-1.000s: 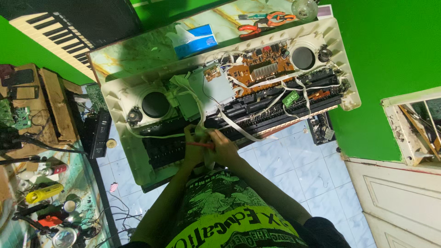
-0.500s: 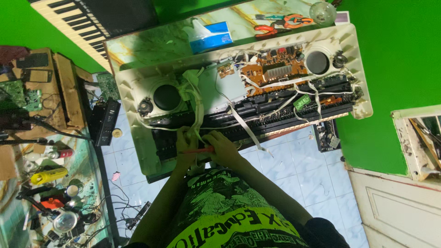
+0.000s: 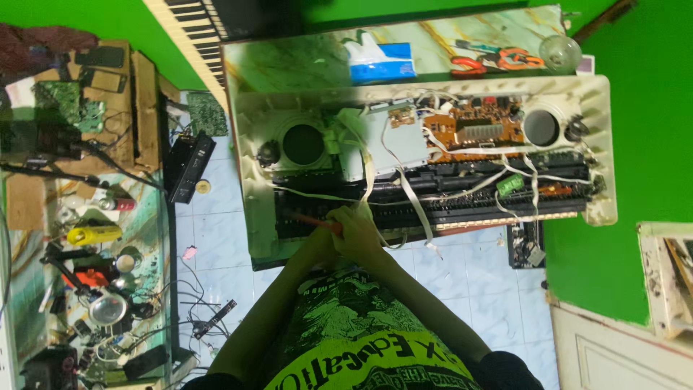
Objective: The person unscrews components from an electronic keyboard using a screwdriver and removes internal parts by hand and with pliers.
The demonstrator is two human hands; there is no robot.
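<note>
The right hand (image 3: 361, 232) and the left hand (image 3: 323, 242) met close together over the opened keyboard (image 3: 426, 166), both curled around a red-handled screwdriver (image 3: 312, 221) whose shaft pointed left across the black key bed. Just past the knuckles, white ribbon cables (image 3: 404, 189) crossed the dark frame. Farther up lay a round speaker (image 3: 303, 144) and an orange circuit board (image 3: 476, 128). Beyond the casing, a blue box (image 3: 381, 61) rested on the table (image 3: 289, 65).

Bright, even indoor light, saturated greens, soft overall focus, slight wide-angle edge distortion.
</note>
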